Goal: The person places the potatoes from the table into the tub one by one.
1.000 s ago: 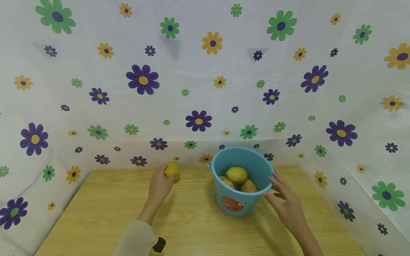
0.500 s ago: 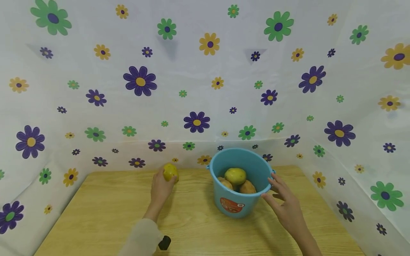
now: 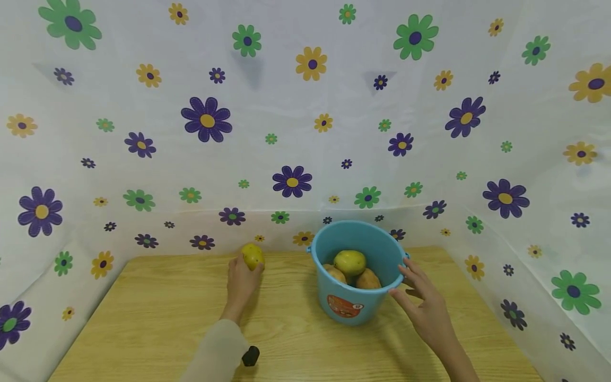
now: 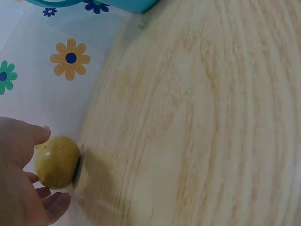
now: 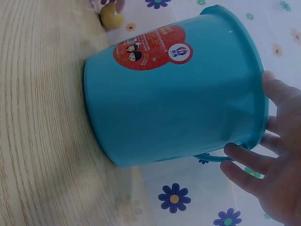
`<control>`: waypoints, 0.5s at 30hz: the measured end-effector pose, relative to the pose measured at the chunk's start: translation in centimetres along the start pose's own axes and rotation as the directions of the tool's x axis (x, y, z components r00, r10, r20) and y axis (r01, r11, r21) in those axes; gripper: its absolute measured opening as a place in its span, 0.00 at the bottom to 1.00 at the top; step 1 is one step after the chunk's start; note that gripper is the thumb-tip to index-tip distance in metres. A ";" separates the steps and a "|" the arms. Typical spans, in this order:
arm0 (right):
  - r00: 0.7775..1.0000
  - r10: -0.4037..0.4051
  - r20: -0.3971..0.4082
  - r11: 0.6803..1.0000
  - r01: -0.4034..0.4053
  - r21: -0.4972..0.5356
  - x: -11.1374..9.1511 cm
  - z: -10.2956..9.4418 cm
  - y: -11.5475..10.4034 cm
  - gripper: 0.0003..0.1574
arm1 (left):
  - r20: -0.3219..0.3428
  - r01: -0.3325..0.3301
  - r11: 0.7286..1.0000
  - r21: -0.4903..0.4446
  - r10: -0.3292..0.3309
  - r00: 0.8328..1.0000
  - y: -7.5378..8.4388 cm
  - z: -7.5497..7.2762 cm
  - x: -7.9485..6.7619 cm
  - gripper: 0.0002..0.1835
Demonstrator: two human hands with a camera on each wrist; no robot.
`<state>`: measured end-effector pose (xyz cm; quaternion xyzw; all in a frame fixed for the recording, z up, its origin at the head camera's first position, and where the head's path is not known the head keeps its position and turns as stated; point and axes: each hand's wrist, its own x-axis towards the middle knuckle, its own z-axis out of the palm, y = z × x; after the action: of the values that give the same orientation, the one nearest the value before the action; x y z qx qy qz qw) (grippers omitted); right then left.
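Observation:
Near the table's back edge sits a rounded yellow fruit point(image 3: 253, 255), speckled in the left wrist view. My left hand point(image 3: 243, 278) is around its near side, the thumb at one side and loosely bent fingers at the other. In the left wrist view the fruit point(image 4: 57, 162) shows between thumb and fingers, several of which reach past it. A blue bucket point(image 3: 346, 302) with a red label stands right of centre. Inside lie a yellow fruit point(image 3: 350, 262) and brownish rounded pieces point(image 3: 368, 279). My right hand point(image 3: 426, 305), fingers spread, touches the bucket's right rim from outside, beside the handle point(image 5: 214, 158).
The wooden table point(image 3: 286, 339) ends at a white sheet point(image 3: 296, 143) with printed flowers, which rises behind and along both sides. A dark object point(image 3: 250, 356) sits at my left cuff point(image 3: 219, 350).
My left hand has drawn back slightly toward the near side of the yellow fruit, and its fingers no longer lie over the top. The right hand keeps its place at the bucket rim.

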<state>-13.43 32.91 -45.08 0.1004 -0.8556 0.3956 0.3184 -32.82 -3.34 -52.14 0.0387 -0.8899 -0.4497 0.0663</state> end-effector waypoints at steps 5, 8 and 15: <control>1.000 -0.020 -0.009 1.000 0.020 -0.014 0.0 0.0 0.1 0.37 | 0.005 -0.005 1.000 0.015 0.005 1.000 -0.2 0.3 0.0 0.41; 1.000 -0.016 -0.012 1.000 0.016 -0.017 0.0 0.0 0.1 0.37 | 0.000 -0.013 1.000 0.027 0.013 1.000 -0.4 0.6 0.0 0.41; 1.000 -0.012 -0.012 1.000 0.012 -0.021 0.0 0.0 0.0 0.37 | -0.023 -0.034 0.998 0.049 0.035 0.999 -0.7 1.1 0.4 0.39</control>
<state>-13.44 32.95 -45.07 0.0998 -0.8570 0.3854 0.3271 -33.32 -2.95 -53.29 0.0303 -0.9003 -0.4261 0.0835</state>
